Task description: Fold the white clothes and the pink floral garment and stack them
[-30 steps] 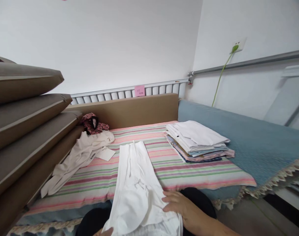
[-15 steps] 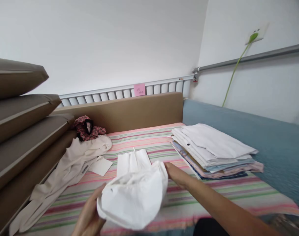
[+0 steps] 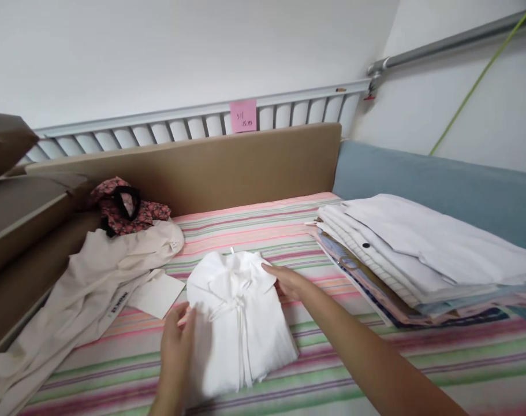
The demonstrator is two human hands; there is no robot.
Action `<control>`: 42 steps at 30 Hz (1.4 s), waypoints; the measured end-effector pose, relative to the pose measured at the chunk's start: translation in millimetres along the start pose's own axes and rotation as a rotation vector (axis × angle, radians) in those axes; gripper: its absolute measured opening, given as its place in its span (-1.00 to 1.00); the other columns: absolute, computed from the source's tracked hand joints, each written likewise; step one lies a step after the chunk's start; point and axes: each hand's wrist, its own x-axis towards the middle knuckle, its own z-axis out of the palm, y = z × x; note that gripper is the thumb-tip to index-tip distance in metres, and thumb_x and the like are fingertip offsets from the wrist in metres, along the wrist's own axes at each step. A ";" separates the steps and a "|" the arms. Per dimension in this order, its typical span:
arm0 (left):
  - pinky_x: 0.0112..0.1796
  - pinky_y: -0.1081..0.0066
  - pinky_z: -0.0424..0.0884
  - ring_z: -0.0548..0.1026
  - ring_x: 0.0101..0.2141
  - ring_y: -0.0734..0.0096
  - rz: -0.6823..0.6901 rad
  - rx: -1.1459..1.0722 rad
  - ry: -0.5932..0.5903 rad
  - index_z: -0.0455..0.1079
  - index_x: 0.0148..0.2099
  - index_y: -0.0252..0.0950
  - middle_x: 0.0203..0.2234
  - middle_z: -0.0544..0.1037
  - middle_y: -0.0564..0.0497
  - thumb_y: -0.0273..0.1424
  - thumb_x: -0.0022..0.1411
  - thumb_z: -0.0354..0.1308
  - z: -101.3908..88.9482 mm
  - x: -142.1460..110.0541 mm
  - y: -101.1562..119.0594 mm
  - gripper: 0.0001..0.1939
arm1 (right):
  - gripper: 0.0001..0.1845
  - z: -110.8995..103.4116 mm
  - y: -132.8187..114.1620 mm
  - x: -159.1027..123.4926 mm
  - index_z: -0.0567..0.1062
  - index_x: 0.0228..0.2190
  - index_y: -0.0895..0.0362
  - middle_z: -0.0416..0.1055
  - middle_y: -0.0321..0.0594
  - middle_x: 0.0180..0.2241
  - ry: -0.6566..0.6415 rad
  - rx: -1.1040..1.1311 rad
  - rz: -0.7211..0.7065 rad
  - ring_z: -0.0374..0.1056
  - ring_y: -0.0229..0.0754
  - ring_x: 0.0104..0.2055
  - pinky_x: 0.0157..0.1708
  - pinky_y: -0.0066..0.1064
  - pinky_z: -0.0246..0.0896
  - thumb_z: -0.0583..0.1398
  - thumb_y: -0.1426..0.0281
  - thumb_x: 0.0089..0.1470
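A white garment [image 3: 237,320] lies folded into a compact bundle on the striped bedsheet [image 3: 358,352], with its drawstring showing down the middle. My left hand [image 3: 176,341] rests against the bundle's left edge, fingers straight and together. My right hand [image 3: 286,281] touches the bundle's upper right corner with fingers stretched out flat. Neither hand grips anything.
A stack of folded clothes [image 3: 418,254] sits to the right. A cream garment [image 3: 76,294] with a paper tag [image 3: 156,294] sprawls to the left, with a floral cloth [image 3: 124,205] behind it. Brown cushions [image 3: 15,214] are stacked at far left, beside a tan headboard [image 3: 228,167].
The long white garment was lifted and folded over onto its far half; it now lies as a compact bundle. Both hands moved forward with it, and the view came closer.
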 end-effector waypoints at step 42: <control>0.11 0.03 0.18 0.13 0.20 0.16 0.873 0.862 -0.254 0.03 0.26 -0.17 0.20 0.21 -0.08 -0.40 0.26 -0.13 33.2 -138.4 -20.9 -0.49 | -0.45 51.7 119.0 -155.5 0.22 0.15 0.07 0.06 -0.13 0.23 0.231 -1.215 -0.694 -0.04 -0.03 0.26 0.21 -0.11 -0.10 0.04 0.42 0.09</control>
